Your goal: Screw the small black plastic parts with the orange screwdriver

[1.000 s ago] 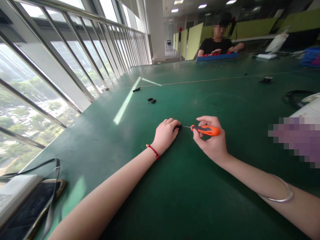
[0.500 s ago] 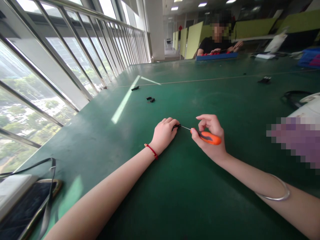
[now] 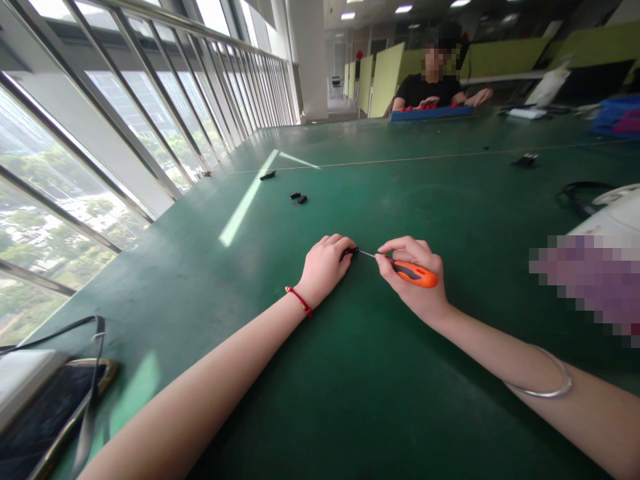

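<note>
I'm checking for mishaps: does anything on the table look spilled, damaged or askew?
Nothing clearly stands out. The pale streak on the table looks like reflected light rather than a spill. The left hand holds a small black part, too small to check for damage; the right hand holds an orange screwdriver pointed at it.

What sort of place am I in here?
Likely an office-like workroom on an upper floor: lime-green partitions stand at the back, the right hand holds an orange screwdriver over a large green table, and windows look down on trees.
</note>
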Demonstrator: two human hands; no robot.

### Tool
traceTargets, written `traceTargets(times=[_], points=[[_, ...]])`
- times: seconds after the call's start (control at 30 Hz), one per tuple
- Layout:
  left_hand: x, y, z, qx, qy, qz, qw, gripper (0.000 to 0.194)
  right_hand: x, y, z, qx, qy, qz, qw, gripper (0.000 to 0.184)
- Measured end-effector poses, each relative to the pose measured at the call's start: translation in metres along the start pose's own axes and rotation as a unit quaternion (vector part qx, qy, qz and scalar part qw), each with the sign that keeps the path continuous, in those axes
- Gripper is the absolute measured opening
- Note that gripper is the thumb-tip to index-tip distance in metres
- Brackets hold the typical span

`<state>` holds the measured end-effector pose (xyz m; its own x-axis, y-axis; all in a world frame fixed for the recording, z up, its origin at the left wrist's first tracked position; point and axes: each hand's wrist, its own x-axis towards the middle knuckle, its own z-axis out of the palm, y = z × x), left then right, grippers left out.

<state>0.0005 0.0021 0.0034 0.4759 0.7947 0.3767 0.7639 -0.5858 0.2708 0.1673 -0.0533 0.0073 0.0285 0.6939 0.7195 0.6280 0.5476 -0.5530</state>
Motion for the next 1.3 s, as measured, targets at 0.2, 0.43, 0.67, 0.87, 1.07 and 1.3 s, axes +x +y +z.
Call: traceTargets(times=[0.2,0.43,0.67,0.87,1.07,1.3], points=[[-0.0001,0.0005,0.0001,0.001,0.001,-0.003,1.0,0.017,-0.0012,0.0026,0.001,0.034,0.037,0.033,0.998,0.031],[-0.0001,-0.0004,0.0005,0.002,0.004,0.0,1.0,0.017,-0.0016,0.0014,0.0005,0.025,0.031,0.003,0.999,0.031],[0.0007,-0.0003,0.0004,0.002,0.0,-0.001,1.0,0.018,-0.0005,-0.0002,0.0001,-0.02,0.035,-0.025,0.999,0.018],[0.0009,0.0004,-0.0001,-0.001,-0.001,-0.005,1.0,0.017,-0.002,0.0007,0.0005,-0.002,0.046,-0.018,0.999,0.041],[0.0003,0.0003,0.0003,-0.002,0.006,-0.001,1.0,0.017,-0.0032,0.0012,0.0005,-0.012,0.017,-0.025,0.999,0.029],[0.0003,0.0019,-0.0004,0.004,0.002,-0.003,1.0,0.017,-0.0014,-0.0001,-0.0003,-0.01,0.023,-0.022,0.999,0.029]])
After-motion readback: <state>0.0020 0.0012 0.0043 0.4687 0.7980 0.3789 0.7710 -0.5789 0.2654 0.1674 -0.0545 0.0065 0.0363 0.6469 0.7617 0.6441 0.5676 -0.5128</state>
